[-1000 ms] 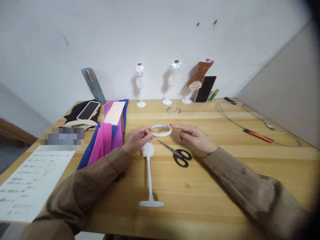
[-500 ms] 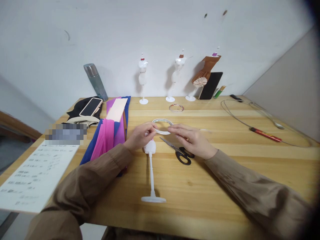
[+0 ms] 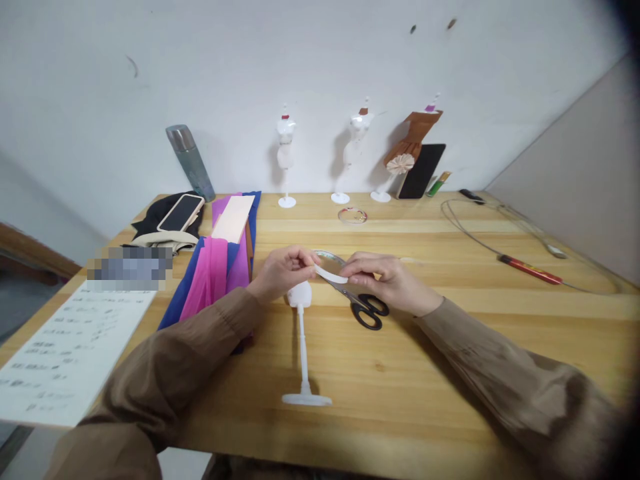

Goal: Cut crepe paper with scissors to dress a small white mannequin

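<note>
A short white strip of tape (image 3: 331, 276) stretches in a shallow curve between my hands. My left hand (image 3: 281, 275) pinches its left end with thumb and forefinger, and my right hand (image 3: 393, 279) pinches the right end. Just behind the strip shows the tape roll (image 3: 327, 255), partly hidden by my fingers; I cannot tell whether strip and roll are joined. Black-handled scissors (image 3: 367, 311) lie below my right hand, blades pointing to the upper left. Under my left hand, a white mini dress form (image 3: 302, 333) lies on the table with its upper part covered.
Pink, purple and blue fabric (image 3: 213, 277) lies left, beside a phone (image 3: 181, 213) and a written sheet (image 3: 75, 347). Along the wall stand a bottle (image 3: 190, 160), white dress forms (image 3: 286, 157) and one in brown fabric (image 3: 413, 137). A red-handled tool (image 3: 533, 269) with a cable lies right.
Both hands have come down slightly, and the white strip is now lower, in front of the tape roll. My right fingers have gone from nearly straight to a bent pinch.
</note>
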The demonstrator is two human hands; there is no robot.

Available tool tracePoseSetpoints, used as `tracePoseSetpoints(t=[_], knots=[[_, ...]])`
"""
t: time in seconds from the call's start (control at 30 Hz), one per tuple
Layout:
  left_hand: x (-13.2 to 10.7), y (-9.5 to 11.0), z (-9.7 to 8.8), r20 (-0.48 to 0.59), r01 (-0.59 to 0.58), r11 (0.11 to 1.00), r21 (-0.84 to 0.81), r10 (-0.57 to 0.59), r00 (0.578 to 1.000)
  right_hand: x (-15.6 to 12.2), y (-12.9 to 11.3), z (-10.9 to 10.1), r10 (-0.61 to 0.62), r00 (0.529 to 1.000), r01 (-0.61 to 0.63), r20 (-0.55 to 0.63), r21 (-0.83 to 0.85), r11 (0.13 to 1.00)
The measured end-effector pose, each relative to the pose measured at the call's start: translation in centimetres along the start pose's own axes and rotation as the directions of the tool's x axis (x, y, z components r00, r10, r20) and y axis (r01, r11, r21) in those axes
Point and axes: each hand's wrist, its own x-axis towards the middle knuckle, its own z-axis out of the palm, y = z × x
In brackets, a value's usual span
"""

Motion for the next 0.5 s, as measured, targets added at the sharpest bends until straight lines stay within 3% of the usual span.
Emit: tracePoseSetpoints(t=[0.2,0.3,0.4,0.5], knots=[[0.1,0.1,0.1,-0.001,0.062,0.991,-0.116,-0.063,0.998,0.1,-0.5,-0.1,0.011,0.999,-0.011,0.037,-0.002,1.0],[0.2,0.3,-0.3,-0.059,0.089,0.993,-0.073,-0.093,0.994,0.1,-0.1,-0.2,0.019,1.0,-0.019,0.001,-0.025,1.0],[0.2,0.7,-0.6,-0.253,0.099,0.968,0.232,-0.039,0.967,-0.1,0.8,-0.2,0.023,0.996,-0.033,-0.083,-0.124,0.992],[-0.2,1.2,-0.3,-0.323,0.157,0.769,0.62,0.067,0.944,-0.4,2.0,0.0,0.033,0.993,-0.064,-0.111,-0.289,0.955]])
